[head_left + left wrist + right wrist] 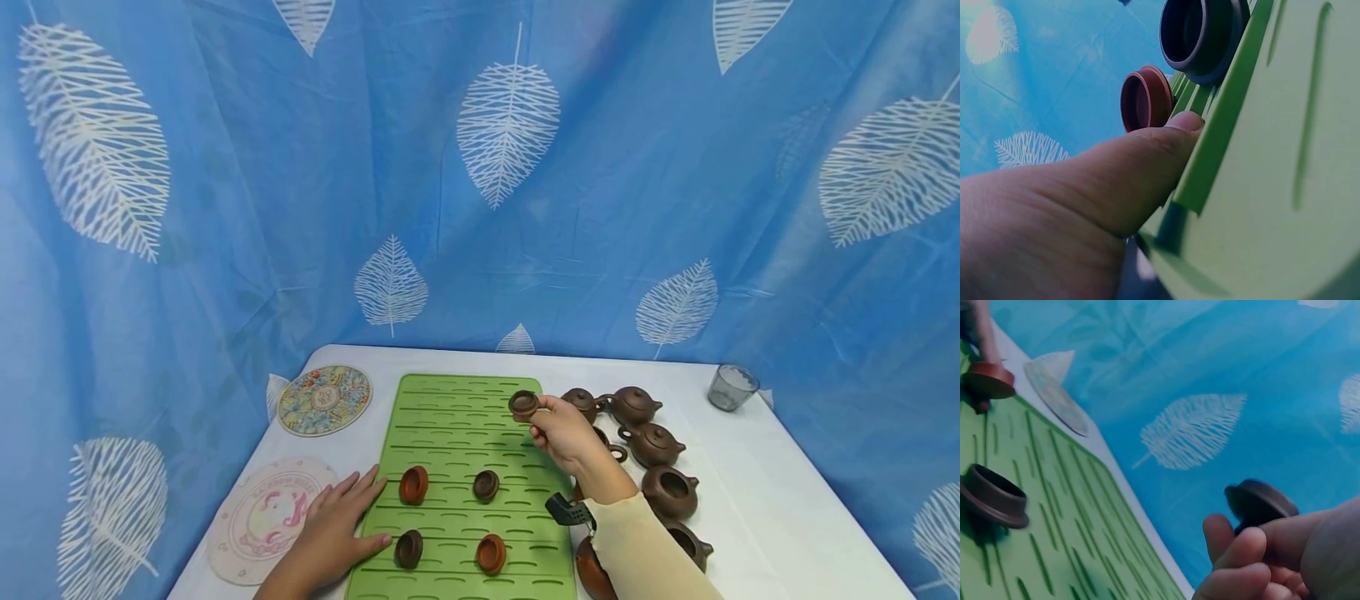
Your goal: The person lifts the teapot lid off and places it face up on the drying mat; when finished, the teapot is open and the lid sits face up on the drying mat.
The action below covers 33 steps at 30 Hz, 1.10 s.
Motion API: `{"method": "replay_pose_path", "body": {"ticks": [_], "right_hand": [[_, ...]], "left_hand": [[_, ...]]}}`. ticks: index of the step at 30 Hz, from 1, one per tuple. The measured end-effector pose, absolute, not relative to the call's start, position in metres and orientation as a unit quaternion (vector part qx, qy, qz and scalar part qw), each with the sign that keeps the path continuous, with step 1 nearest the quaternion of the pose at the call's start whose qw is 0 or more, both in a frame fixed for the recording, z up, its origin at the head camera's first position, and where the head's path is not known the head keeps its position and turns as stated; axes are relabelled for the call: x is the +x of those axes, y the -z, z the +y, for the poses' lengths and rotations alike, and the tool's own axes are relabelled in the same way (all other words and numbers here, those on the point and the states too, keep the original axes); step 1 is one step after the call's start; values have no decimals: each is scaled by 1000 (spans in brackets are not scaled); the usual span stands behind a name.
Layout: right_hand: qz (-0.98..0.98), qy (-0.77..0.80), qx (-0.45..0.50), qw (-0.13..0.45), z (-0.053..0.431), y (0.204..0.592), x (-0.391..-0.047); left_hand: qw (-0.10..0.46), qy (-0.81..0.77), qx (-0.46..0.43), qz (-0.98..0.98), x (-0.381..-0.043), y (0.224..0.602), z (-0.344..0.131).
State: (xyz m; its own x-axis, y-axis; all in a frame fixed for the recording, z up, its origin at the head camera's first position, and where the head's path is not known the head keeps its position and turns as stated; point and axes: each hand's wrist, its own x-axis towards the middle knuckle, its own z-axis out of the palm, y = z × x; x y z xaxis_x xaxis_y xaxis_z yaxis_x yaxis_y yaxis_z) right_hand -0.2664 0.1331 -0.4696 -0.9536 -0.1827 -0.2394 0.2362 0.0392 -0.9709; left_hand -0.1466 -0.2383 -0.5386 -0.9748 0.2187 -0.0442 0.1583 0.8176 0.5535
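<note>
My right hand (568, 440) pinches a dark brown teapot lid (523, 405) above the upper right of a green ridged mat (450, 429); its hollow underside shows in the head view. Fingers spread and straight, my left hand (330, 533) rests at the mat's left edge, and the left wrist view shows its thumb (1141, 159) touching that edge. On the mat lie two reddish lids (413, 485) and two dark brown lids (486, 486), hollow sides showing. Right of the mat stand several brown clay teapots (654, 445), some lidded, others uncovered. My right forearm partly hides this group.
A clear glass (732, 388) stands at the table's far right corner. Left of the mat lie a round patterned mat (325, 401) and a round pink-and-white mat (240, 533). A blue curtain (420, 183) with white leaves hangs behind the white table (780, 508).
</note>
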Motion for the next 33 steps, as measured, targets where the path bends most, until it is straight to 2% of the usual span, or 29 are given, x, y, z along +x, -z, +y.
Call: {"method": "replay_pose_path", "body": {"ticks": [18,33], "right_hand": [[757,626,41,185,99,511,-265],[773,598,49,207,101,509,-261]], "left_hand": [[53,-282,96,953,-147,542,-238],[55,-277,98,954,-148,540,-238]]}}
